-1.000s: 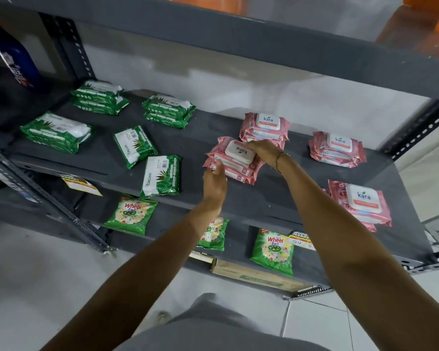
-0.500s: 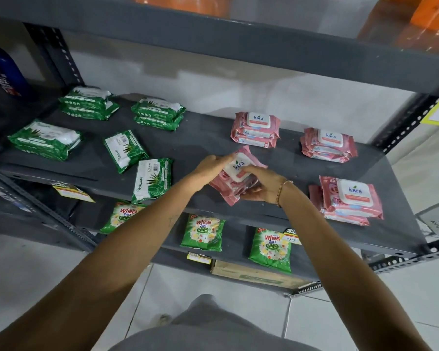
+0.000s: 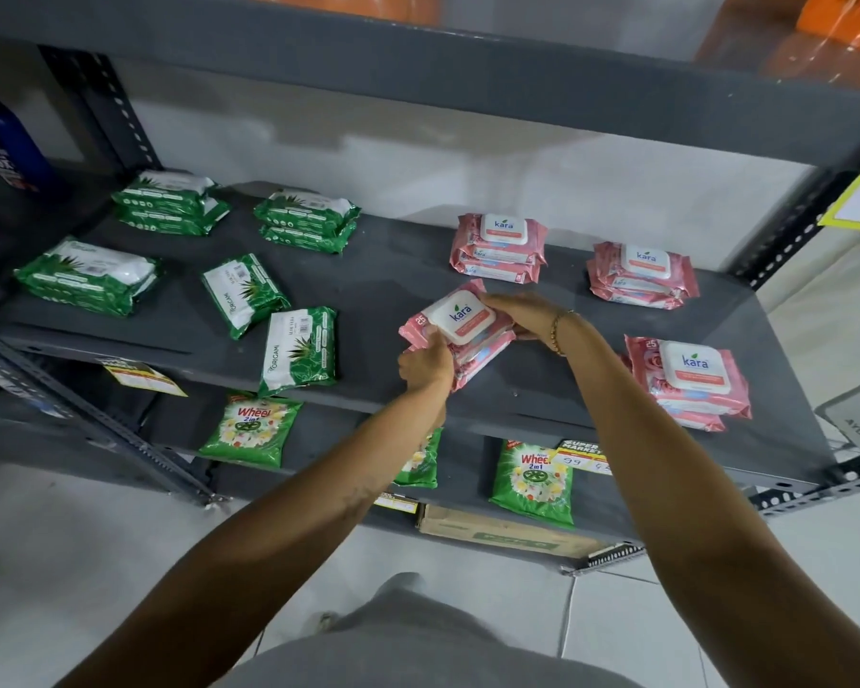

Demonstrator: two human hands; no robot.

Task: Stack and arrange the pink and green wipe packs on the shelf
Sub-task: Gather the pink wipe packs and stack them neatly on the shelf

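Grey metal shelf (image 3: 393,285) with a matt, flat deck and perforated angle-iron uprights, viewed from above. Near the middle of its front half, a small stack of pink wipe packs (image 3: 460,332), soft crinkled film pouches with a rounded white rigid lid on top, is gripped from both sides. The left hand (image 3: 425,365) clasps the stack's near-left corner, fingers curled under and thumb on the upper film. The right hand (image 3: 522,315) closes on the far-right edge, fingers wrapped over the lid's corner; a beaded bracelet (image 3: 559,330) circles that wrist. Whether the stack rests on the deck or is slightly raised cannot be told.

Toward the shelf's back, beyond the held stack, lies a second pink stack (image 3: 497,245); at the back right a third (image 3: 641,275); at the front right a fourth (image 3: 691,384). On the shelf's left half lie glossy green wipe packs: stacks at the back (image 3: 170,203) (image 3: 309,221) and left edge (image 3: 88,275), and two single flat packs (image 3: 244,293) (image 3: 301,350) nearer the front. Below the shelf's front edge sit green detergent sachets (image 3: 252,429).
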